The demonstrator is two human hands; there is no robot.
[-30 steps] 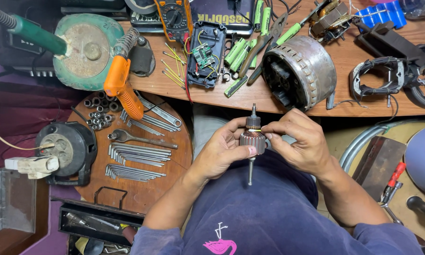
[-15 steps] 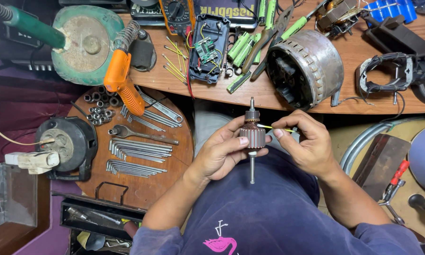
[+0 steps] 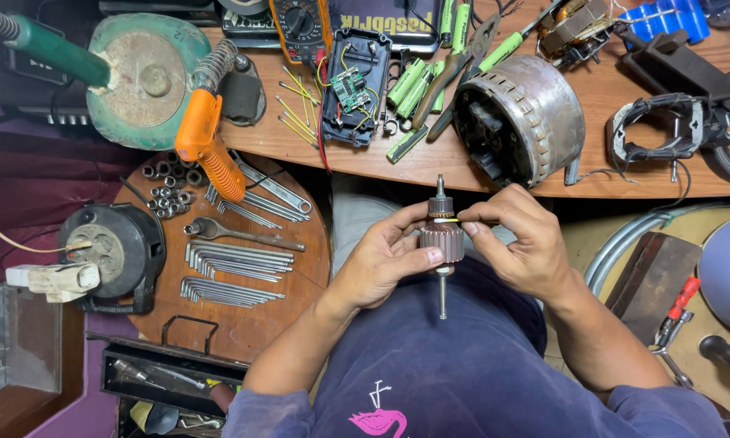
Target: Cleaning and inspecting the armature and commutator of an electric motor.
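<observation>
Head view: looks down on two bare hands over the person's lap, in front of a wooden tabletop (image 3: 640, 174) edge.
Armature: a small motor armature (image 3: 442, 241) stands upright between the hands, shaft pointing toward the tabletop at the top and toward the dark blue shirt (image 3: 470, 373) at the bottom.
Left hand: the left hand (image 3: 381, 259) has a closed grip on the copper-coloured core, thumb across its lower front, fingers behind it.
Right hand: the right hand (image 3: 523, 243) pinches at the upper collar of the armature, where a thin yellow strip (image 3: 452, 220) sticks out sideways; fingertips touch the part, so this grip is closed on it too.
Change from earlier: the armature sits at much the same spot as half a second ago and a second ago, still upright; the right fingers have stayed at the collar, and the yellow strip shows as it did half a second back.
On the tabletop: a large grey motor housing (image 3: 519, 118) lies just beyond the hands, green cylindrical cells (image 3: 413, 81) and an open black case with a circuit board (image 3: 353, 85) to its left, a wound stator (image 3: 648, 134) to its right.
Left of the lap: a round wooden stool top (image 3: 243, 320) carries rows of hex keys (image 3: 235, 259), a wrench (image 3: 243, 235) and small nuts (image 3: 166, 191); an orange glue gun (image 3: 207, 146) rests across its edge.
</observation>
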